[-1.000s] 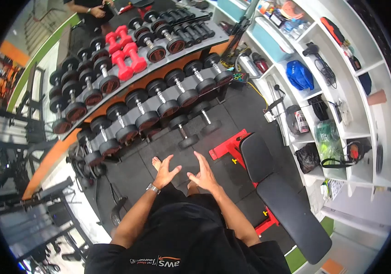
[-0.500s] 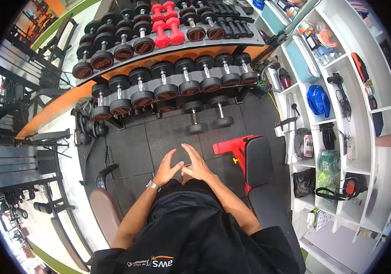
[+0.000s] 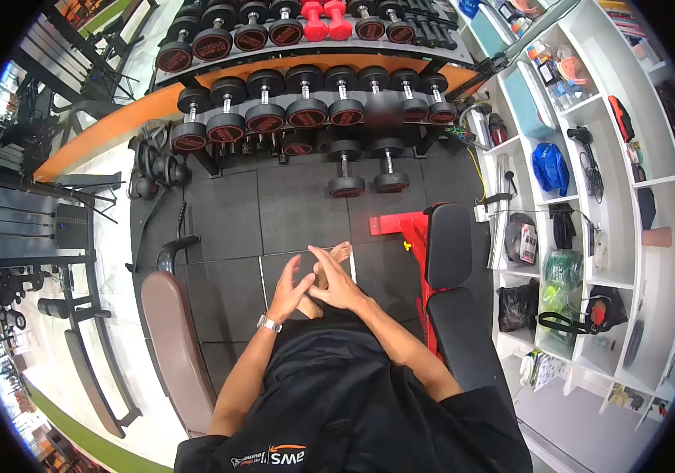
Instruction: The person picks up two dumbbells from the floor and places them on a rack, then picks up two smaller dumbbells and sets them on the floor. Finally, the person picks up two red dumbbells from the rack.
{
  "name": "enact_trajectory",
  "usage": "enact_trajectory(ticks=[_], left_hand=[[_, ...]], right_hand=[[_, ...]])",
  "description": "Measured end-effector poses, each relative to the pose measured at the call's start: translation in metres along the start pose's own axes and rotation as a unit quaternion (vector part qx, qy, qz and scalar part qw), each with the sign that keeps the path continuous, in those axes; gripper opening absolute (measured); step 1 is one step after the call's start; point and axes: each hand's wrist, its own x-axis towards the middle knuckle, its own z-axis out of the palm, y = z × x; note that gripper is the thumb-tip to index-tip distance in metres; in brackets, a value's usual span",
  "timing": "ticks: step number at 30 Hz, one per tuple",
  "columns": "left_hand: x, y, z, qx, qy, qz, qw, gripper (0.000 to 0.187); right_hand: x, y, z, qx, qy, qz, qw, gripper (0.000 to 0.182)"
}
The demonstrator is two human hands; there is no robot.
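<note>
In front of my body, my left hand (image 3: 290, 291) and my right hand (image 3: 338, 281) meet near the thumbs, with fingers stretched out and spread. Nothing is held in either one. A silver wristwatch (image 3: 270, 323) sits on my left wrist. Below the hands, a bare foot (image 3: 341, 251) shows on the dark floor. Ahead of them on the floor stand two black dumbbells, a left one (image 3: 346, 186) and a right one (image 3: 391, 182), apart from my hands.
A rack (image 3: 247, 79) of black and red dumbbells spans the front. To my right is a bench with a black pad (image 3: 449, 246) and red frame (image 3: 389, 225). White shelves (image 3: 609, 276) with bags and boxes line the right. A brown padded bench (image 3: 173, 339) stands left.
The view has shifted, so the rack sits higher and a bare foot now shows beyond my hands. Both hands remain together with fingers extended, still holding nothing.
</note>
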Motion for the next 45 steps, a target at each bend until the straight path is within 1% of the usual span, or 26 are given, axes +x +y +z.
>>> enact_trajectory(ticks=[3,5,6,9,11,17,20,21,26,27,30,31,34,36,38,40,41,42,45], left_hand=[[-0.021,0.000,0.007,0.013,-0.012,0.001,1.000,0.071],[-0.025,0.000,0.011,0.011,-0.024,-0.007,1.000,0.070],[-0.025,0.002,0.013,0.010,-0.028,-0.011,0.999,0.069],[-0.017,0.007,0.022,0.007,-0.029,0.005,1.000,0.070],[-0.008,0.013,0.028,0.018,-0.034,0.003,0.999,0.070],[0.047,0.042,0.061,0.006,-0.045,-0.011,0.999,0.073],[0.079,0.062,0.080,0.011,-0.049,-0.015,0.999,0.070],[0.090,0.068,0.087,0.003,-0.046,-0.011,0.999,0.069],[0.135,0.091,0.125,-0.037,-0.035,-0.003,0.999,0.070],[0.144,0.092,0.131,-0.047,-0.032,-0.004,0.998,0.071],[0.181,0.093,0.135,-0.037,-0.039,0.028,0.998,0.070],[0.195,0.097,0.134,-0.058,-0.037,0.016,0.998,0.071],[0.244,0.111,0.125,-0.050,-0.017,0.009,0.999,0.070],[0.274,0.126,0.120,-0.067,-0.008,-0.002,0.998,0.069],[0.302,0.144,0.112,-0.078,-0.007,-0.015,0.997,0.068],[0.337,0.151,0.105,-0.071,-0.010,-0.006,0.997,0.067],[0.342,0.150,0.106,-0.071,-0.015,-0.012,0.997,0.067],[0.349,0.152,0.107,-0.070,-0.017,-0.014,0.997,0.067],[0.369,0.158,0.107,-0.128,0.000,-0.051,0.990,0.060]], right_hand=[[-0.020,-0.006,0.002,-0.012,0.015,-0.006,1.000,0.087],[-0.028,-0.009,0.000,0.005,0.027,0.006,1.000,0.087],[-0.029,-0.010,-0.003,0.014,0.032,0.011,0.999,0.087],[-0.030,-0.002,-0.009,-0.023,0.055,-0.010,0.998,0.087],[-0.030,0.005,-0.019,-0.014,0.054,0.009,0.998,0.088],[-0.016,0.024,-0.089,0.012,0.059,0.066,0.996,0.090],[-0.008,0.039,-0.127,0.022,0.083,0.062,0.994,0.092],[-0.005,0.040,-0.139,0.030,0.083,0.079,0.993,0.091],[0.013,0.064,-0.180,0.060,0.081,0.099,0.990,0.091],[0.019,0.070,-0.187,0.066,0.080,0.101,0.990,0.092],[0.046,0.087,-0.206,0.066,0.059,0.122,0.989,0.092],[0.056,0.093,-0.212,0.063,0.052,0.126,0.989,0.092],[0.095,0.105,-0.234,0.052,0.039,0.142,0.988,0.092],[0.120,0.106,-0.256,0.040,0.033,0.161,0.986,0.092],[0.145,0.117,-0.272,0.040,0.057,0.141,0.988,0.092],[0.168,0.113,-0.290,0.032,0.076,0.129,0.988,0.091],[0.178,0.113,-0.298,0.032,0.071,0.164,0.983,0.090],[0.188,0.109,-0.306,0.017,0.070,0.175,0.982,0.088],[0.212,0.106,-0.323,0.021,0.070,0.163,0.984,0.087]])
